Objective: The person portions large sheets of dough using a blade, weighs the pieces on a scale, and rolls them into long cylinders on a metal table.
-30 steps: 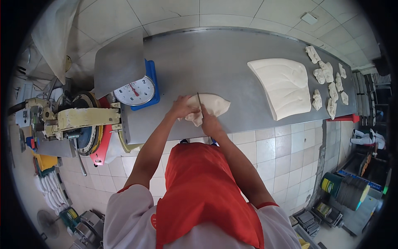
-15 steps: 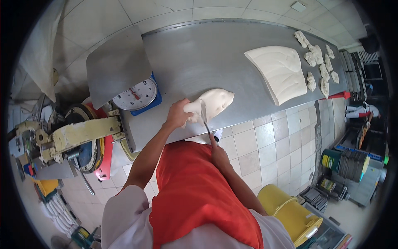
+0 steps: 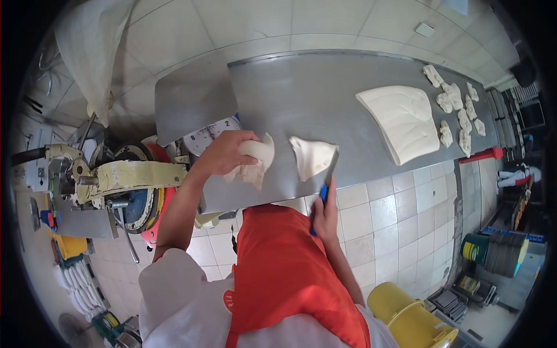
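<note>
My left hand (image 3: 232,152) grips a cut piece of pale dough (image 3: 260,155), lifted beside the dial scale (image 3: 204,136) with its flat metal pan (image 3: 191,95). My right hand (image 3: 324,211) is closed on the blue handle of a knife (image 3: 330,173) at the table's front edge; the blade lies alongside a triangular dough piece (image 3: 310,156) on the steel table (image 3: 296,87). A large sheet of dough (image 3: 400,122) rests to the right, with several small rough lumps (image 3: 452,95) beyond it.
A worn cream machine (image 3: 125,180) stands at the table's left. A yellow bin (image 3: 400,313) is at lower right, near green containers (image 3: 474,249) and stacked trays. Another person (image 3: 516,177) is at the far right. A tiled wall runs behind the table.
The dough under the knife is now in two separate pieces. My left hand has moved up and left toward the scale with one; my right hand and knife have shifted right.
</note>
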Available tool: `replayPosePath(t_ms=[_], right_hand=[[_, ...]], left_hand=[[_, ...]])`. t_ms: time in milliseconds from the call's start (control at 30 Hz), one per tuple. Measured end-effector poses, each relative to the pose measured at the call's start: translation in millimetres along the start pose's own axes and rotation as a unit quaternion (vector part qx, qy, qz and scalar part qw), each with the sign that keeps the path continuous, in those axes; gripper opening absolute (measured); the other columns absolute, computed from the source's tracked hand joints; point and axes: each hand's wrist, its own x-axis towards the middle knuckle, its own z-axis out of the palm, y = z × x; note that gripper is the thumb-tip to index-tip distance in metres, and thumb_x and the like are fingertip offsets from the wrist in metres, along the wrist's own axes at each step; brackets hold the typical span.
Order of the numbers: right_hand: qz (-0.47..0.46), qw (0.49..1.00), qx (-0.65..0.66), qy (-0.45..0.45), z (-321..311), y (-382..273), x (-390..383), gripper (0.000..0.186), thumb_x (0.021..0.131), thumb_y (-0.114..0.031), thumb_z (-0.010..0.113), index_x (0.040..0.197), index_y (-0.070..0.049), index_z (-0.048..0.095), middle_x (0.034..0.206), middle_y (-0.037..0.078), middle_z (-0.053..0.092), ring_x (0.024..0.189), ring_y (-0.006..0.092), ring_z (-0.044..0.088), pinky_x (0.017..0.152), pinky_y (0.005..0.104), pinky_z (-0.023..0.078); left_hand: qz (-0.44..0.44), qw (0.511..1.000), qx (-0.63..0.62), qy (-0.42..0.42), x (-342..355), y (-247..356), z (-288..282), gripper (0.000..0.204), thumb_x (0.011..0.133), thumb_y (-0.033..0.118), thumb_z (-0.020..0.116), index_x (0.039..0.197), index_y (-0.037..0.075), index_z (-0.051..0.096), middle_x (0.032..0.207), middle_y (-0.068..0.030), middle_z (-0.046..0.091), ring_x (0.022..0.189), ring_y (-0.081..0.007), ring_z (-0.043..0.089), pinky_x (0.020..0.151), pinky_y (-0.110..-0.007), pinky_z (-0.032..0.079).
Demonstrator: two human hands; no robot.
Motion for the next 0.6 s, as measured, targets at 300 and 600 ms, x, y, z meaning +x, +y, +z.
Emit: replayPosePath(t_ms=[300,600], right_hand=[[0.030,0.920,-0.048,-0.388,2,46,21,0.069,0.101,-0.009,0.051,0.162,-0.030,0.025,0.072,0.006,0.058,0.060,0.0148,0.059,0.054,0.0332,0.051],[0.132,0.956,-0.098,-0.241,-78,82,5,0.071,0.102,-0.004,0.045,0.163,-0.031,0.020,0.070,0.006,0.054,0.047,0.0128,0.052,0.045,0.0321,0.048]], left_hand=[[0.010,0.959,-0.130,0.251,-29,12,-57,0.036,0.084,0.009,0.078,0.116,0.003,0.063,0.102,-0.0059,0.071,0.095,-0.0143,0.066,0.086,-0.031,0.053],[-0.102,0.911,-0.238,0.322,13,-123,-144,0.044,0.090,0.017,0.077,0.128,0.004,0.060,0.109,-0.0102,0.071,0.096,-0.0211,0.069,0.083,-0.035,0.056]])
